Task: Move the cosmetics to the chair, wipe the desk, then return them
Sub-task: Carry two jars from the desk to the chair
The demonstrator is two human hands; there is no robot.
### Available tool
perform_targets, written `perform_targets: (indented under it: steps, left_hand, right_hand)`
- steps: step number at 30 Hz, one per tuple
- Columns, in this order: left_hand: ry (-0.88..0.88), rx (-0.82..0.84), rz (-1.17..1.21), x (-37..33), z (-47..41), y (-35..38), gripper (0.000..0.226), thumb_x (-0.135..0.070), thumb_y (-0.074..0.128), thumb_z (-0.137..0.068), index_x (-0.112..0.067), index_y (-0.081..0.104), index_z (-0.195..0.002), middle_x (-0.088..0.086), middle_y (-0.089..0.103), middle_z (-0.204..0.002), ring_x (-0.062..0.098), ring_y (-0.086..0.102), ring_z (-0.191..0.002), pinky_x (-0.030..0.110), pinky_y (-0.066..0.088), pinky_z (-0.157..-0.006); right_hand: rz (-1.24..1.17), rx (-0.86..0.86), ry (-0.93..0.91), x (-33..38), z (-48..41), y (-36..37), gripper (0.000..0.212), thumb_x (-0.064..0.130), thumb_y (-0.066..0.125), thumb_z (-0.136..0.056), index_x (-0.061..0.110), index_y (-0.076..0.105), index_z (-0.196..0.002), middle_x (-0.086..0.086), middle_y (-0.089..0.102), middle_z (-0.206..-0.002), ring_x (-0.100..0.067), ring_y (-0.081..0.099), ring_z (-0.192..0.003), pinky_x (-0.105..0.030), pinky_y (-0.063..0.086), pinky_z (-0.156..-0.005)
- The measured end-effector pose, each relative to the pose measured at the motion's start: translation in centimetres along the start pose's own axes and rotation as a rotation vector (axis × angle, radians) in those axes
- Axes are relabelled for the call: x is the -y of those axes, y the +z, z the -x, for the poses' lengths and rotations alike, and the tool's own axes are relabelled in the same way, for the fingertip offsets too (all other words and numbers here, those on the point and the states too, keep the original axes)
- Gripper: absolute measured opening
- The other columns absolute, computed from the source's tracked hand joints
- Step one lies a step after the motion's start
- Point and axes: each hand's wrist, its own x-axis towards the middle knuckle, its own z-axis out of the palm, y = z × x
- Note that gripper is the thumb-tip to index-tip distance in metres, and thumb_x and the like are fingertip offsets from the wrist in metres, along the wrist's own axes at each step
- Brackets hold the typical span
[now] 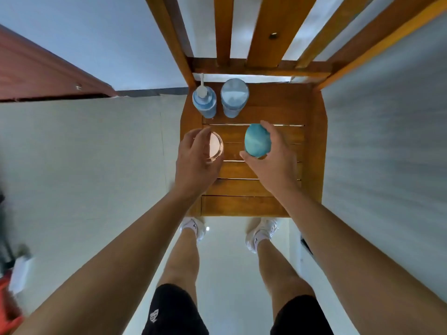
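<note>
I look straight down on a wooden slatted chair seat (251, 204). At its back left stand a blue pump bottle (204, 101) and, right of it, a pale blue capped bottle (234, 97). My left hand (197, 160) grips a jar with a pinkish round lid (216, 146) over the seat's left side. My right hand (273, 158) holds a teal round-lidded jar (257, 140) over the seat's middle. Whether either jar touches the seat cannot be told.
The chair's backrest slats (266, 30) rise at the far side. A reddish-brown wooden edge (48, 76) runs at the upper left. Pale floor tiles (84, 165) surround the chair. My legs and white shoes (193, 229) stand at the seat's near edge.
</note>
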Motion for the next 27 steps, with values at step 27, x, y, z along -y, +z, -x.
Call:
perform_targets:
  steps: [27]
  left_hand:
    - [0.362,-0.393,-0.231,-7.8,6.0,-18.1,0.055,-0.048,0.035,-0.105,-0.017,0.037,-0.151,0.012,0.027,-0.162,0.03,0.024,-0.15,0.058,0.032,-0.113]
  right_hand:
    - [0.266,-0.318,-0.511,15.1,7.5,-11.8,0.062,0.057,0.037,-0.101,0.024,0.037,-0.153,-0.003,0.03,-0.163,-0.022,0.031,-0.148,-0.023,0.015,-0.115]
